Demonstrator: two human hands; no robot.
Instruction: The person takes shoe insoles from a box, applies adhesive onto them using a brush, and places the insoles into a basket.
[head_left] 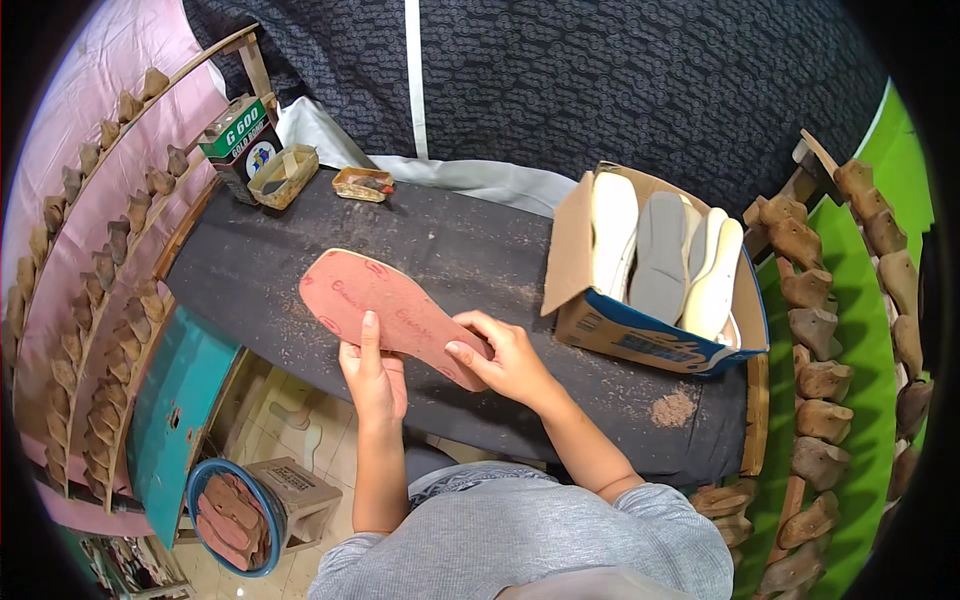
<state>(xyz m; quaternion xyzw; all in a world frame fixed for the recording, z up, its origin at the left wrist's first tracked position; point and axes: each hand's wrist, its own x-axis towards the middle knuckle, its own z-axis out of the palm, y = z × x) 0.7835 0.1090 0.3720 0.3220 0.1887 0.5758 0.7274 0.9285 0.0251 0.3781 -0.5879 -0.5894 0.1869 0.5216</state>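
Observation:
Above the dark-covered table I hold a reddish-pink shoe insole (365, 298) with a pale edge and red markings on its face. Its broad toe end points to the upper left and the narrow heel end to the lower right. My left hand (375, 380) grips the near edge around the middle, thumb on the face and fingers underneath. At the heel end, my right hand (500, 358) has its thumb on the face; the fingers lie along the far edge. What is under the insole is hidden.
A cardboard box (640, 335) of white and grey insoles stands at the table's right. Brown shavings (673, 408) lie near it. At the back left are a tin (238, 150) and two small containers (285, 178). Racks of shoe lasts (822, 380) flank the table; a blue tub (237, 518) holds reddish pieces.

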